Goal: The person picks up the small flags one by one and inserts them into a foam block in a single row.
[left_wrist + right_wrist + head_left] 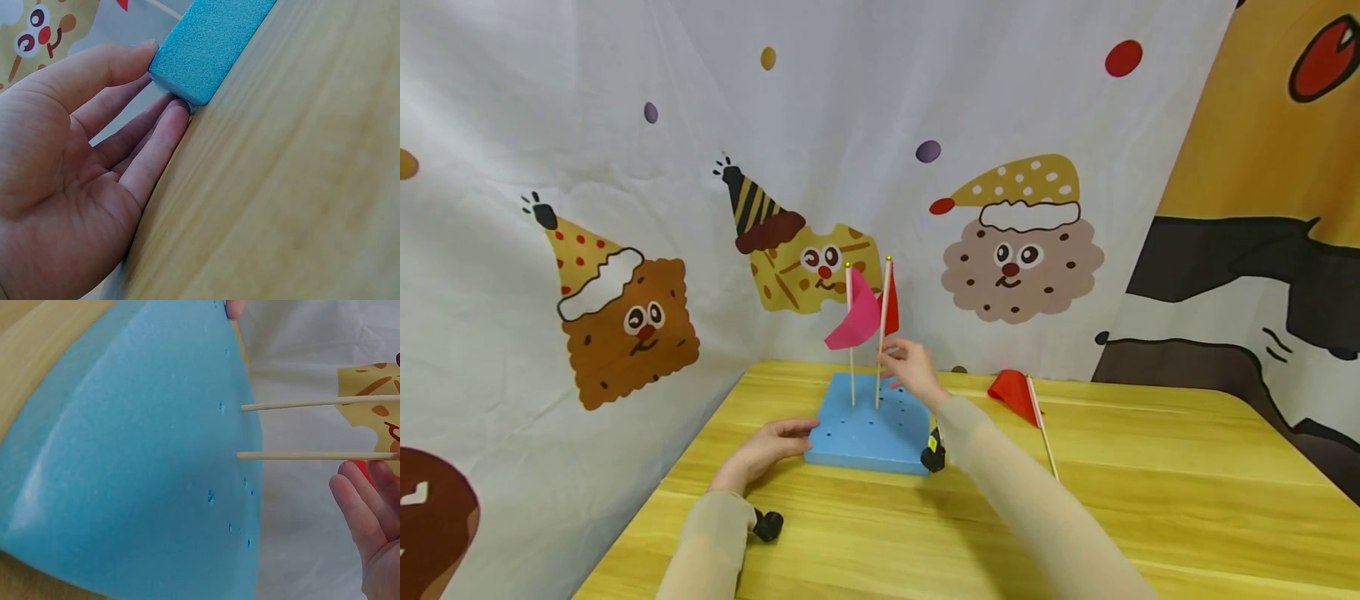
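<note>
A light blue foam block (868, 457) with small holes in its top lies on the table. Two flags on wooden sticks stand upright in it: a pink flag (855, 323) on the left and a red flag (892, 310) beside it. My right hand (913, 371) pinches the red flag's stick partway up, below the cloth. In the right wrist view, the right hand's fingertips (377, 467) meet that stick at the frame's edge. My left hand (771, 448) rests against the block's left side, its fingers fairly straight and touching the edge (181, 94).
Another red flag (1017, 395) lies on the wooden table (1120, 467) to the right, its stick pointing toward the near side. Behind the table hangs a white cloth (865, 100) with cartoon prints.
</note>
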Motion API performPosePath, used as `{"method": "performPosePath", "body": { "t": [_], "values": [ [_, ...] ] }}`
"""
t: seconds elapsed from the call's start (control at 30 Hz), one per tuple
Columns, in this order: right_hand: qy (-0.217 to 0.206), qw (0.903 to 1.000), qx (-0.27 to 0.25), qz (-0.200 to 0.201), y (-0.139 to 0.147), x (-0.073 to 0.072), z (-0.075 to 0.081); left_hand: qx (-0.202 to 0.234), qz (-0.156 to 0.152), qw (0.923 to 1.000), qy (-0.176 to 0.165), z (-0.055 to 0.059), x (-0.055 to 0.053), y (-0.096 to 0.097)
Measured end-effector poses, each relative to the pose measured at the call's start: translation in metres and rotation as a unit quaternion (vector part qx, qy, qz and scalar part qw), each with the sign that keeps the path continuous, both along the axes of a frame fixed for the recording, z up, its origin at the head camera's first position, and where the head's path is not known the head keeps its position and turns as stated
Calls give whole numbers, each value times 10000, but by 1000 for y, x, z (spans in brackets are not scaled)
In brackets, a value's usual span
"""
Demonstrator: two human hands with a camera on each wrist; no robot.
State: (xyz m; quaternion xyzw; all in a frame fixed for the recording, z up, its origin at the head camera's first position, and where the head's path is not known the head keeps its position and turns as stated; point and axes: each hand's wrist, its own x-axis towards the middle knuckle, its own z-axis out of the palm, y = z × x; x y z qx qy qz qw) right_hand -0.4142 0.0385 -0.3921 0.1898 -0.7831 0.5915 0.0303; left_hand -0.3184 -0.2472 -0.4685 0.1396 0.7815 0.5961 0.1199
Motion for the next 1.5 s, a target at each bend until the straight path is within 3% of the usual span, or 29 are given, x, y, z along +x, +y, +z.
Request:
{"method": "performPosePath", "body": {
  "t": [0.87,1.13,1.23,1.5],
  "values": [
    [-31,9999,-163,-5,16,1,-3,82,-31,10000,-14,-4,-3,5],
    [20,9998,-204,-10,55,4,4,68,-44,10000,-28,-7,-4,4],
    [5,9996,-234,-158,73,1,4,45,-52,10000,-44,-7,-5,2],
    [-69,9982,-215,-564,124,12,-1,-14,-44,10000,40,-4,-4,-1]
  ]
}}
